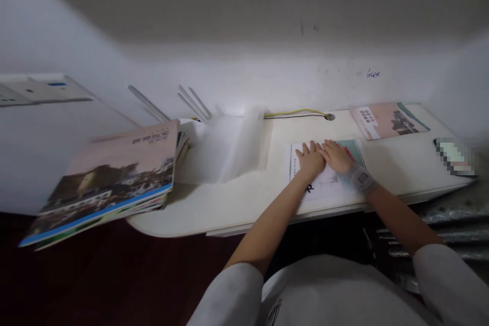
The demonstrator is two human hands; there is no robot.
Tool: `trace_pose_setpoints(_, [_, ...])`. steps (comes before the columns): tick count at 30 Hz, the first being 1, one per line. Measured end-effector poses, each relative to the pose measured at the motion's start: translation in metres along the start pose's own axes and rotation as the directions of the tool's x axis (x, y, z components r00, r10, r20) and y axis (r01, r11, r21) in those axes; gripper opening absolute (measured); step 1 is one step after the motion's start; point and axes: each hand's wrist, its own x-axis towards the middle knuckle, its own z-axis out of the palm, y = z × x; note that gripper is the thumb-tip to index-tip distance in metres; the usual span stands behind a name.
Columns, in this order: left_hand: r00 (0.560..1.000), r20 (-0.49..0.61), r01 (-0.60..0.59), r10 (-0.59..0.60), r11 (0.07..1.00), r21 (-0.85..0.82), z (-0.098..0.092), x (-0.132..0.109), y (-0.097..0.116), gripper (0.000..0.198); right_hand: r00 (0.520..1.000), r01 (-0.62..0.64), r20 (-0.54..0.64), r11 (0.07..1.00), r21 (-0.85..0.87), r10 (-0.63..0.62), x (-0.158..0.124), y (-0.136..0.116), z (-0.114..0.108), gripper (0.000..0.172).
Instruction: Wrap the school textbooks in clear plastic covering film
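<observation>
Both my hands lie flat on a book (324,189) with a white and green cover, near the front edge of the white desk. My left hand (310,159) has its fingers spread over the middle of the cover. Beside it, touching, my right hand (337,157) rests with its fingers stretched out, a watch (362,178) on the wrist. Parts of the cover are hidden under the hands. A clear, filmy sheet (225,150) lies on the desk to the left of the book.
A stack of books (114,178) overhangs the left end of the desk (191,219). At the back right lies a pink book (389,120), with a phone (454,157) at the right edge. A yellow cable (294,111) runs along the wall into a hole. Wall sockets (34,89) are on the left.
</observation>
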Motion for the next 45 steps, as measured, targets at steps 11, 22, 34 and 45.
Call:
trace_pose_setpoints(11, [0.985,-0.089,0.140,-0.147,0.987,-0.074,0.000,0.003,-0.069,0.067,0.978,-0.193,0.050,0.972,-0.131,0.201,-0.028,0.083,0.006,0.056])
trace_pose_setpoints(22, [0.895,-0.240,0.201,-0.377,0.819,-0.537,-0.008,0.006,-0.083,0.029,0.997,-0.067,-0.035,0.989,-0.129,0.063,-0.001,0.066,0.004,0.042])
trace_pose_setpoints(34, [0.989,0.042,0.049,-0.142,0.050,-0.998,-0.035,0.023,-0.110,0.065,0.998,-0.007,-0.064,1.000,-0.002,0.007,0.011,0.073,0.001,0.038])
trace_pose_setpoints(45, [0.977,-0.083,-0.029,-0.195,0.263,-0.964,-0.054,0.009,-0.113,0.032,0.999,-0.030,0.023,0.934,0.357,0.023,-0.006,0.106,-0.045,0.032])
